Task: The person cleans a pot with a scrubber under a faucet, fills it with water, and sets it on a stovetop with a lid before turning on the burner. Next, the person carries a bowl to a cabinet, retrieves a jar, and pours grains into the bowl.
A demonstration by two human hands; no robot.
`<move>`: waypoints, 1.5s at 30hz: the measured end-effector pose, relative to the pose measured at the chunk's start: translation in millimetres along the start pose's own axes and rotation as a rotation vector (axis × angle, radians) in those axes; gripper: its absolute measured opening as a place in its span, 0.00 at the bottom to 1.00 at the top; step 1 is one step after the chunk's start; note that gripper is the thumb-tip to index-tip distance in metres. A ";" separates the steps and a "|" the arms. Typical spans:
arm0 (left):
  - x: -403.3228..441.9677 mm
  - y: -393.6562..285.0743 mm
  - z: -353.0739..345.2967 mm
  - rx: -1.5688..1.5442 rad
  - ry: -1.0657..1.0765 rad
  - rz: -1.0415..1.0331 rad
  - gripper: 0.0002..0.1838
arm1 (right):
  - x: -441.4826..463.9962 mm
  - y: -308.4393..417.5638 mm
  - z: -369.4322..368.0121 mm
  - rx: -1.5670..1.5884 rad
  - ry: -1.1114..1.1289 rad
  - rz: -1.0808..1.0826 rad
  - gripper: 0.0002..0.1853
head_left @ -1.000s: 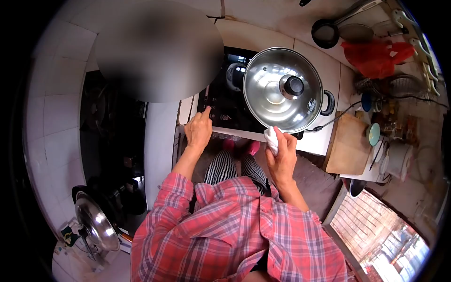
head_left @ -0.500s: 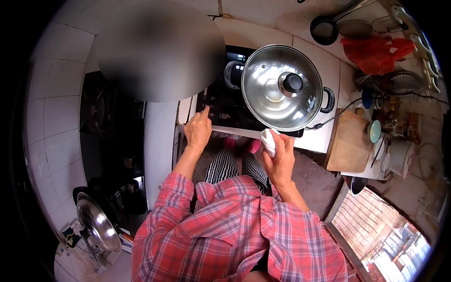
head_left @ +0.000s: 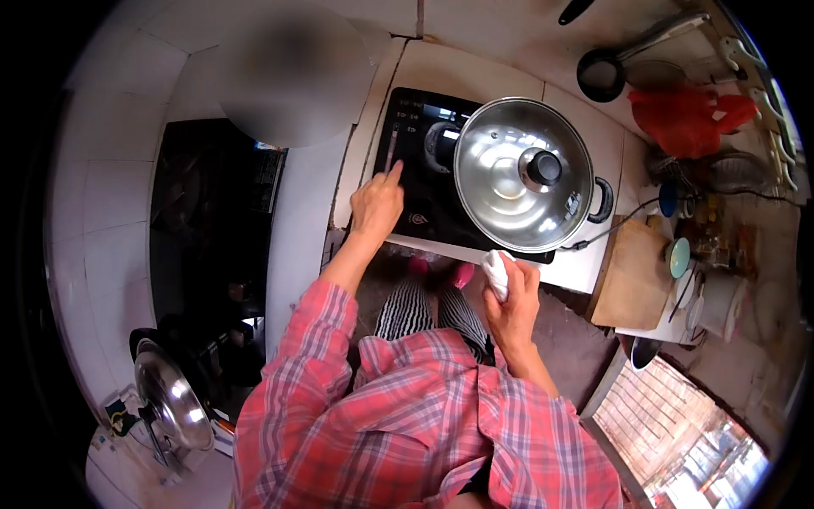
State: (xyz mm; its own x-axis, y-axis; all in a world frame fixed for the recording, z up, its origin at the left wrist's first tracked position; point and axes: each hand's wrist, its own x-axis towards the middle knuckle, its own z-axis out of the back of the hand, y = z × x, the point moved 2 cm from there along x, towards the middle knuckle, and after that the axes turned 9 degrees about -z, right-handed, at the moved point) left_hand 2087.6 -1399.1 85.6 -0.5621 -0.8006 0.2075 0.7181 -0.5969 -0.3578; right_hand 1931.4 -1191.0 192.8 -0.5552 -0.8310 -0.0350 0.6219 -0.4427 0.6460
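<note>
Now we've got our left hand (head_left: 377, 204) over the black cooktop (head_left: 415, 199), index finger out, the others curled; our right hand (head_left: 514, 307) pinches a white cloth (head_left: 497, 273) just beside the bench edge. Our lidded pot (head_left: 524, 176) sits upright on the cooktop, its handles spread to either side.

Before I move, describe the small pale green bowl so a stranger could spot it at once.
Find the large glass-lidded pot on the black induction cooktop, then look right to the wooden cutting board. At the board's right edge is a small round bowl. Its pale green colour sets it apart from the deep blue item higher in the view.
</note>
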 end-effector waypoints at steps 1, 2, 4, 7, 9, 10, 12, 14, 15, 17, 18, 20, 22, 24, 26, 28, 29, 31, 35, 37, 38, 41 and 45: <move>12.2 3.0 -4.1 0.015 -0.007 -0.034 0.23 | -0.8 -0.1 -0.5 -0.015 -0.001 -0.009 0.29; 23.5 6.9 -8.6 0.018 -0.012 -0.030 0.23 | -1.1 1.4 0.1 -0.010 0.001 -0.018 0.29; 43.5 13.6 -20.4 0.062 0.063 -0.045 0.24 | -2.1 2.8 0.7 -0.013 -0.005 -0.011 0.29; 64.1 21.6 -34.6 0.130 0.101 -0.037 0.24 | -3.7 2.2 3.6 -0.018 -0.026 -0.023 0.28; 68.0 25.5 -39.0 0.123 0.115 -0.059 0.24 | -5.6 0.3 5.8 -0.011 -0.024 -0.049 0.29; 68.7 26.1 -39.6 0.132 0.145 -0.060 0.24 | -6.3 -1.6 5.6 -0.017 -0.035 -0.055 0.29; 69.6 25.7 -42.6 0.173 0.233 -0.031 0.24 | -5.5 -2.4 6.7 -0.005 -0.043 -0.066 0.29; 72.5 28.4 -33.9 0.125 0.210 -0.058 0.24 | -7.8 -2.4 8.2 0.008 -0.044 -0.080 0.29; 75.1 28.5 -29.1 0.083 0.180 -0.075 0.23 | -7.4 -2.3 8.6 0.017 -0.040 -0.078 0.29; 77.3 19.6 -11.2 0.042 0.171 -0.002 0.20 | -3.4 -0.6 8.2 0.038 -0.041 -0.071 0.28; 73.4 15.1 -1.0 -0.064 0.067 0.104 0.19 | -2.9 0.9 9.6 0.031 -0.052 -0.075 0.28; 62.4 7.3 14.3 -0.283 0.011 0.333 0.15 | -2.4 -0.3 9.5 0.047 -0.057 -0.071 0.28; 38.3 2.6 14.9 -0.355 -0.044 0.375 0.11 | -2.0 -0.4 11.0 0.065 -0.061 -0.053 0.27; 6.3 -8.5 16.7 -0.430 -0.042 0.382 0.15 | -2.4 -0.1 13.0 0.091 -0.081 -0.034 0.27; -22.7 -36.9 28.5 -0.590 -0.032 0.312 0.19 | -5.0 -2.7 12.8 0.150 -0.087 -0.013 0.27; -51.4 -57.2 25.7 -0.787 0.182 0.322 0.19 | -7.2 -5.3 11.2 0.221 -0.094 -0.047 0.22; -60.6 -67.6 25.8 -0.870 0.310 0.343 0.22 | -7.9 -7.3 9.2 0.272 -0.091 -0.084 0.20; -72.2 -90.1 20.9 -1.162 0.341 0.430 0.24 | -9.8 -7.8 11.2 0.320 -0.084 -0.128 0.17; -60.7 -125.6 36.0 -1.565 0.337 0.584 0.25 | -20.1 -18.6 13.4 0.375 -0.118 -0.184 0.16; -52.4 -119.3 27.8 -1.432 0.234 0.578 0.23 | -24.9 -26.8 18.7 0.420 -0.124 -0.225 0.16; -42.5 -110.1 26.7 -1.353 0.138 0.552 0.20 | -26.7 -34.2 21.9 0.438 -0.140 -0.273 0.16; -3.4 -78.9 26.7 -1.031 -0.208 0.585 0.19 | -33.6 -63.2 34.8 0.434 -0.189 -0.352 0.18; 47.1 -33.3 7.8 -1.190 -0.126 0.630 0.27 | -41.9 -100.2 56.2 0.425 -0.205 -0.485 0.19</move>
State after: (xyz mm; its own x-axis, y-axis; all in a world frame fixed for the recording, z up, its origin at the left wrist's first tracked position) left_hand 2040.4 -1417.4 114.4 -0.1841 -0.9569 -0.2247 0.0136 0.2261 -0.9740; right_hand 1861.3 -1092.9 172.4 -0.8363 -0.4722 -0.2787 0.0275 -0.5438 0.8388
